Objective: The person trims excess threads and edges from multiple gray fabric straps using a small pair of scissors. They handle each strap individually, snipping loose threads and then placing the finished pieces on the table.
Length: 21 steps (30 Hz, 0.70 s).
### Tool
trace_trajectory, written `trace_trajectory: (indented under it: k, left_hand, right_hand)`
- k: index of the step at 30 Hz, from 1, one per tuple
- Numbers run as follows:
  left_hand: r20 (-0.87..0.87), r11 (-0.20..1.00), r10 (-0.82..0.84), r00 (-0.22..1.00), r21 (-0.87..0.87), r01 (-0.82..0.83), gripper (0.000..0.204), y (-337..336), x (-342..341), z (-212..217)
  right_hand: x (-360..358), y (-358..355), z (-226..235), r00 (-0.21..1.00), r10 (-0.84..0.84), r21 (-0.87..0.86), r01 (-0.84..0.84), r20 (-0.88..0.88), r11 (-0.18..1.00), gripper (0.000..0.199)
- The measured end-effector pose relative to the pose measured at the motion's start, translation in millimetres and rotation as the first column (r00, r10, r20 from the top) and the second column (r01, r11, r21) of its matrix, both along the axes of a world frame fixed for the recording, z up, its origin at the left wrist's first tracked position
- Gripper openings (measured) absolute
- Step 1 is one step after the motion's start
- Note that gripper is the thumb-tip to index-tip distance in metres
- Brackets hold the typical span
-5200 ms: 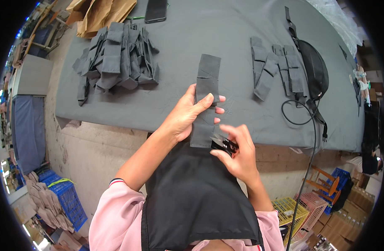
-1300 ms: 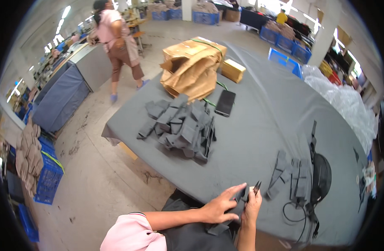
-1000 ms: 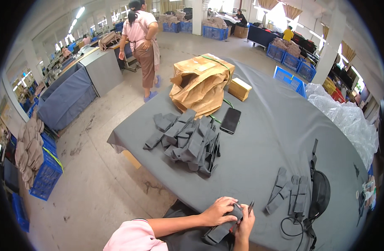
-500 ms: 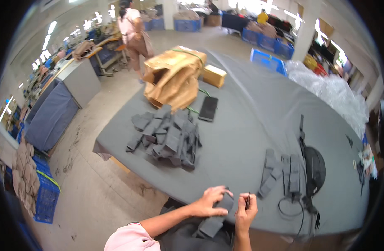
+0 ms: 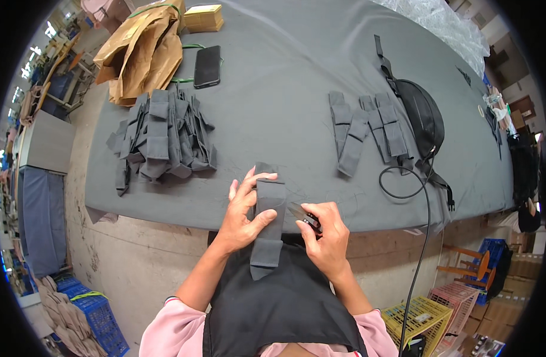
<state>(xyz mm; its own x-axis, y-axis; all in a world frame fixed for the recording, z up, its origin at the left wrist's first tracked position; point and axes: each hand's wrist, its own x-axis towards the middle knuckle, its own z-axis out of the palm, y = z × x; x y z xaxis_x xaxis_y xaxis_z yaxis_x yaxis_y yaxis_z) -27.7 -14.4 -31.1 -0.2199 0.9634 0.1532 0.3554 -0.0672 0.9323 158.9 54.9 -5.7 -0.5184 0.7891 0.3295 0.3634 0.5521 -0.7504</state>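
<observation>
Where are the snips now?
Head view, just below centre: the snips are in the right hand, just right of the gray strip in the left hand.

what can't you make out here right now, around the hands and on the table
All in the head view:
Back of the grey fabric strip: turned away; the left hand also covers part of its front.
Handles of the black snips: partly hidden by the right hand.
Number of strips in the pile: they overlap.
Inside of the paper bag: hidden by crumpled walls.
</observation>
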Motion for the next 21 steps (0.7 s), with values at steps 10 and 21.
trace_trajectory:
  k: [10,21]
  left_hand:
    - [0.128,0.999,-0.028,0.991,-0.019,0.031,0.039,-1.4,-1.1,1.1]
    - [0.152,0.993,-0.109,0.982,-0.035,0.115,0.045,-4.7,-4.2,-3.1]
  right_hand:
    - [-6.9,3.0,-7.2,0.995,0.030,-0.117,-0.041,-0.094,0.992,0.024]
    - [-3.0,2.5,-7.3,0.999,0.024,0.035,-0.022,-0.043,0.999,0.020]
